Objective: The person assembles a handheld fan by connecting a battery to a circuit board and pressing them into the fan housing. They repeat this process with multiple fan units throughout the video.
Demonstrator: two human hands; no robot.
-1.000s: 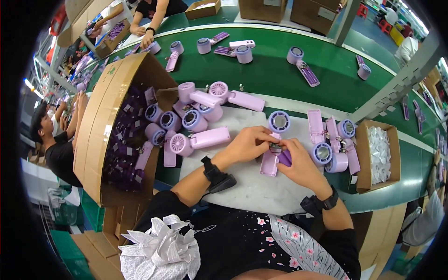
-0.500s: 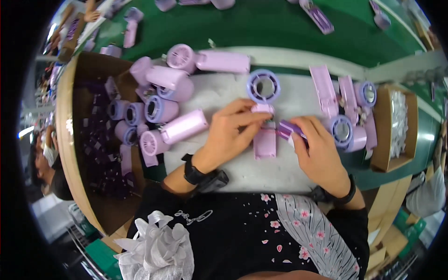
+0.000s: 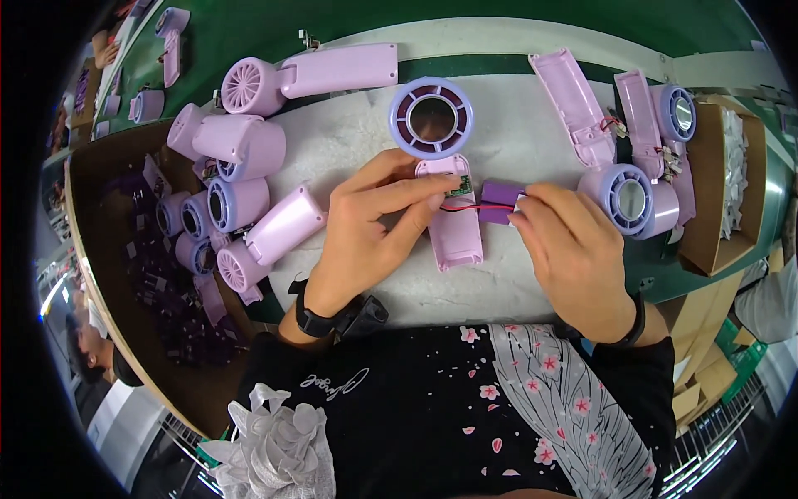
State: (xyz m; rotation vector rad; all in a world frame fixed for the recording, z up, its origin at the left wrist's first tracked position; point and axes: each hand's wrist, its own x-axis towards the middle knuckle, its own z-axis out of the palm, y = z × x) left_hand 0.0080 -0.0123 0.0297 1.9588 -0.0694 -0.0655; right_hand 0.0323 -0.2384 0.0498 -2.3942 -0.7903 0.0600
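1. The left hand [image 3: 374, 220] is narrow: forefinger and thumb come close together at a small green board [image 3: 460, 185]. I cannot tell whether they grip it or only press it.
2. The right hand [image 3: 573, 249] pinches the right end of a purple battery [image 3: 500, 202], fingers and thumb drawn together.
3. The battery lies between the two hands, just right of the handle [image 3: 457, 241], which is open and faces up.
4. A red wire [image 3: 480, 206] runs from the battery across the handle, below the board.
5. The fan head [image 3: 432, 118], a lilac ring, sits at the handle's upper end, above the left fingers.
6. All this is over a pale mat [image 3: 357, 108].
7. To the left, more pink fans [image 3: 284, 224] lie in a pile beside a carton [image 3: 100, 195] containing dark purple pieces [image 3: 174, 308].
8. To the right, an open shell [image 3: 572, 104] and another fan [image 3: 629, 201] lie near a small box [image 3: 702, 166] of white pieces [image 3: 733, 170].
9. A green belt [image 3: 515, 21] runs beyond the mat.
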